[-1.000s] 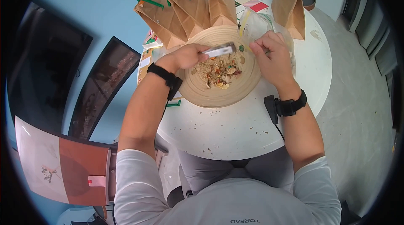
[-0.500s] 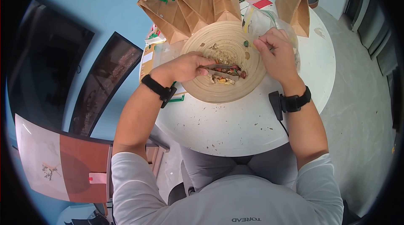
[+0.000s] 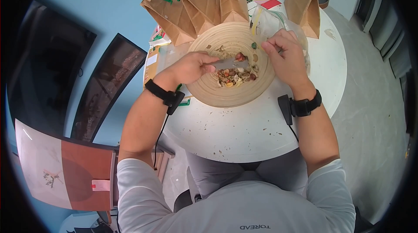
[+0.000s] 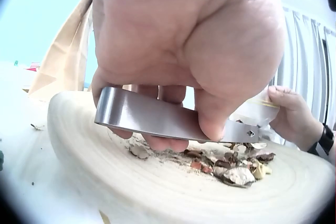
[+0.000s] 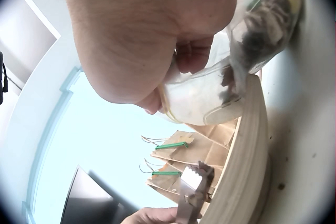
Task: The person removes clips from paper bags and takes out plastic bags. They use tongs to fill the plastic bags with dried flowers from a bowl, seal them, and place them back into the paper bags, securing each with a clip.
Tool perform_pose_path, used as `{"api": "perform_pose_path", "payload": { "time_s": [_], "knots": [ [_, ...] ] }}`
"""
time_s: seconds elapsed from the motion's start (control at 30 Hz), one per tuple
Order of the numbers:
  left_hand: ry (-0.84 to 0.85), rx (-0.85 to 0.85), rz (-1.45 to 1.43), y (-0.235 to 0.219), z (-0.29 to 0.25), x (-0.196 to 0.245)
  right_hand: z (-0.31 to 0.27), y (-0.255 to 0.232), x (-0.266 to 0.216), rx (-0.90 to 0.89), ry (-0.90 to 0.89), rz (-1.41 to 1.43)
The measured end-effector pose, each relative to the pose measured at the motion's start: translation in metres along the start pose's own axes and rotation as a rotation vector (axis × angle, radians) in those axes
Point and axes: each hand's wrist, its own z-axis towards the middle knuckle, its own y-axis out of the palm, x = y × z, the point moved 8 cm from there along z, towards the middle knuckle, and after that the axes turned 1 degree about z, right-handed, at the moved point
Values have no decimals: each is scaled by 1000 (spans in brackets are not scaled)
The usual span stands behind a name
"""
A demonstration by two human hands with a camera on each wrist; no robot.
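Note:
My left hand grips metal tongs over a round, pale wooden plate. In the right wrist view, brownish dried pieces show between the toothed tong tips. Below them on the plate lies a loose heap of dried petals and plant bits, with finer crumbs behind. At the plate's right side my right hand pinches the edge of a clear zip bag. Inside the bag's lower part are more dried pieces. The bag's mouth is partly hidden by the hand.
Several brown paper bags with green clips stand behind the plate, and another paper bag stands at the back right. Crumbs lie scattered on the white round table. A green clip lies left of the plate.
The tongs came down onto the heap with arms spread, then squeezed together and rose a little with dried pieces at the tips. My right hand keeps its hold on the bag.

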Motion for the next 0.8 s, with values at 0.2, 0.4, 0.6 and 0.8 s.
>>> {"api": "perform_pose_path", "payload": {
  "time_s": [0.2,0.4,0.6,0.8],
  "knots": [
    [-43,133,-212,-48,12,3,-1,2,-2,-5,-59,1],
    [85,230,184,-55,47,64,-2,5,-8,-55,-98,-4],
    [244,572,573,-62,16,96,0,-2,-7,3,-108,-33],
    [258,220,374,-42,-77,58,2,-7,-7,51,-44,0]
  ]
}}
